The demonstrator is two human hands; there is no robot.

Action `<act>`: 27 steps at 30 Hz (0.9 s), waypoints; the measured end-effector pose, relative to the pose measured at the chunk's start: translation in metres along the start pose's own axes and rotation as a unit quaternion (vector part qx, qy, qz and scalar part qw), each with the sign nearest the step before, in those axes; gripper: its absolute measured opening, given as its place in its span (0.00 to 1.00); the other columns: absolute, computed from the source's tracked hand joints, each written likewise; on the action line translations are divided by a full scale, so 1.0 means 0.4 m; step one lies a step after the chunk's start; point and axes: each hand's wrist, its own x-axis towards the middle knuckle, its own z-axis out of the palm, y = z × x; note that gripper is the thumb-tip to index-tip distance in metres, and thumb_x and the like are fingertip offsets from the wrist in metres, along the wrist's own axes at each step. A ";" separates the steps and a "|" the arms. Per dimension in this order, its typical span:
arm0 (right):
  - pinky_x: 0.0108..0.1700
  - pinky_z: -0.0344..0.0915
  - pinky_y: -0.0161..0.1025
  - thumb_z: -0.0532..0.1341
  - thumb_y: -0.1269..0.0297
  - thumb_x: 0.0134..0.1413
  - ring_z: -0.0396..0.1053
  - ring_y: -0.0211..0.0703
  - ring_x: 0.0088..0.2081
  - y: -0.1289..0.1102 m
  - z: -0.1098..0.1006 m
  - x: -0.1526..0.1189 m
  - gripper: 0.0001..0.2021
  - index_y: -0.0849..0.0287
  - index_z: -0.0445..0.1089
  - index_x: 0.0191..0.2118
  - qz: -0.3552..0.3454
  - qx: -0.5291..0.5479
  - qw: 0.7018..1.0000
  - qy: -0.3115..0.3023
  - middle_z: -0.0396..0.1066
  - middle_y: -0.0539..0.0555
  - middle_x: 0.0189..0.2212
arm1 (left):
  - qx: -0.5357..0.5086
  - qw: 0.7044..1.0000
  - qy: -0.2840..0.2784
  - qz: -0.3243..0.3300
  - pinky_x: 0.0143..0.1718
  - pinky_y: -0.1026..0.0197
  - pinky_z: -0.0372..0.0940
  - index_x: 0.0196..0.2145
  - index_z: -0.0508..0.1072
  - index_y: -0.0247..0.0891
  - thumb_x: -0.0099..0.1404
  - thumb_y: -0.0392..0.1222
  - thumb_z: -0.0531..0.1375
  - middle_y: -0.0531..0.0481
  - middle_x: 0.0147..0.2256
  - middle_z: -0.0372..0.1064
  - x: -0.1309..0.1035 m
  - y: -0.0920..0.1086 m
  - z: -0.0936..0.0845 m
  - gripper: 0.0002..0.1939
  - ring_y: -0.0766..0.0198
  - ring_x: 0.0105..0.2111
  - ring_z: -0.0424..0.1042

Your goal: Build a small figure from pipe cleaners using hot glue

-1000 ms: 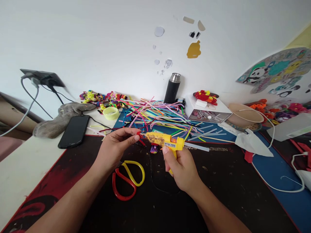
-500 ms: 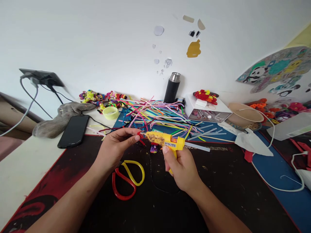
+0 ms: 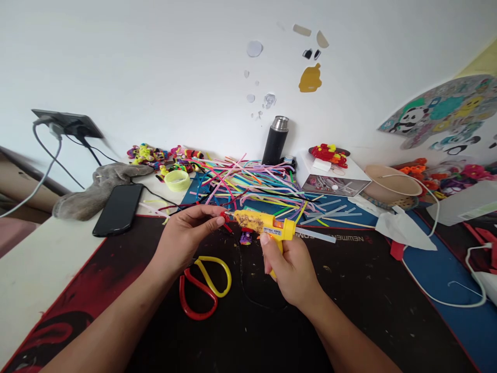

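Observation:
My right hand (image 3: 289, 267) is wrapped round the grip of a yellow hot glue gun (image 3: 252, 221), its nozzle pointing left. A translucent glue stick (image 3: 316, 234) sticks out of the gun's back end. Between thumb and fingertips, my left hand (image 3: 188, 230) pinches a small red fuzzy piece (image 3: 224, 215), mostly hidden by the fingers. The nozzle tip is at the red piece; whether they touch I cannot tell. Below my left hand lie scissors (image 3: 202, 305) with one red and one yellow handle, their blades hidden. A small purple piece (image 3: 246, 238) lies behind the gun.
Many coloured pipe cleaners (image 3: 248, 181) are heaped at the back, before a black thermos (image 3: 276, 140) and a white box (image 3: 334, 176). A phone (image 3: 117, 210) and a grey plush (image 3: 101, 189) lie left. A white cable (image 3: 446, 303) loops on the right.
Almost nothing differs. Both hands, the glue gun and the red piece stay in nearly the same place; the whole view has shifted very slightly.

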 end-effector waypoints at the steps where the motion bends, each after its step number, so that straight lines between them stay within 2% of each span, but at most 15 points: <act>1: 0.23 0.57 0.35 0.54 0.50 0.72 0.57 0.35 0.15 0.000 0.000 0.000 0.29 0.54 0.61 0.17 -0.001 0.000 1.000 0.000 0.56 0.46 0.10 | -0.001 1.000 0.000 0.000 0.45 0.57 0.71 0.34 0.87 0.44 0.53 0.49 0.79 0.46 0.40 0.84 0.000 0.000 0.000 0.13 0.56 0.40 0.78; 12: 0.22 0.55 0.35 0.55 0.52 0.70 0.57 0.35 0.14 0.002 0.002 0.002 0.26 0.54 0.61 0.19 -0.005 -0.005 1.000 -0.002 0.56 0.45 0.09 | -0.005 1.000 0.009 0.000 0.47 0.58 0.70 0.35 0.86 0.43 0.52 0.49 0.79 0.47 0.41 0.84 0.002 -0.004 -0.002 0.14 0.56 0.42 0.78; 27: 0.21 0.55 0.35 0.55 0.50 0.71 0.56 0.35 0.13 0.006 0.003 0.001 0.28 0.54 0.61 0.18 0.001 0.006 1.000 0.004 0.55 0.45 0.09 | 0.003 1.000 0.012 0.006 0.45 0.59 0.70 0.35 0.87 0.44 0.52 0.50 0.79 0.46 0.41 0.84 0.002 -0.004 -0.004 0.15 0.56 0.41 0.78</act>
